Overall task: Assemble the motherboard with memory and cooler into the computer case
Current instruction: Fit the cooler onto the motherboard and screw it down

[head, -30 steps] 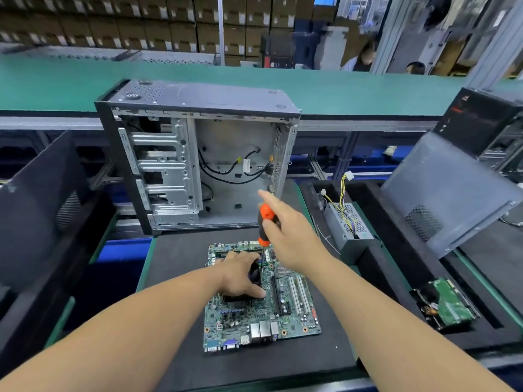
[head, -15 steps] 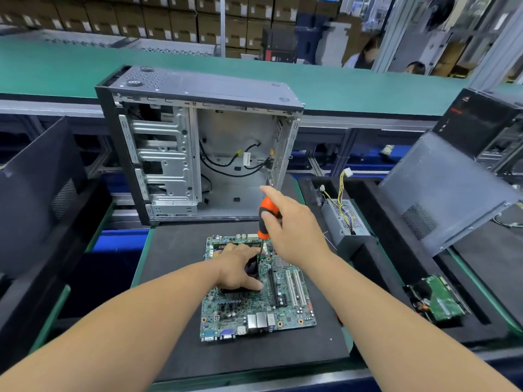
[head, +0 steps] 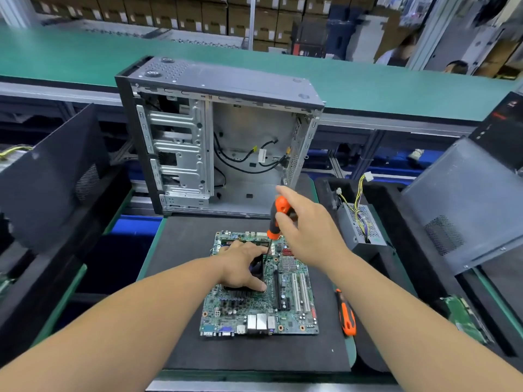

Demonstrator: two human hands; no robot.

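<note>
A green motherboard (head: 285, 312) lies flat on a black foam mat (head: 254, 355). On it sits a black cooler (head: 256, 268), mostly covered by my left hand (head: 240, 264), which rests on top of it. My right hand (head: 308, 230) grips an orange-and-black screwdriver (head: 278, 215), held upright with its shaft reaching down to the cooler's right edge. Behind the mat stands the open computer case (head: 220, 142), its side facing me, with black cables loose inside.
A second orange screwdriver (head: 346, 315) lies on the mat right of the board. A power supply (head: 359, 227) with yellow wires sits in a black tray at right, beside a grey side panel (head: 467, 199). Another dark panel (head: 51, 176) leans at left. A green conveyor (head: 85, 58) runs behind.
My view has shifted slightly. Both hands keep their places on the cooler and screwdriver; the second screwdriver on the mat has come into view.
</note>
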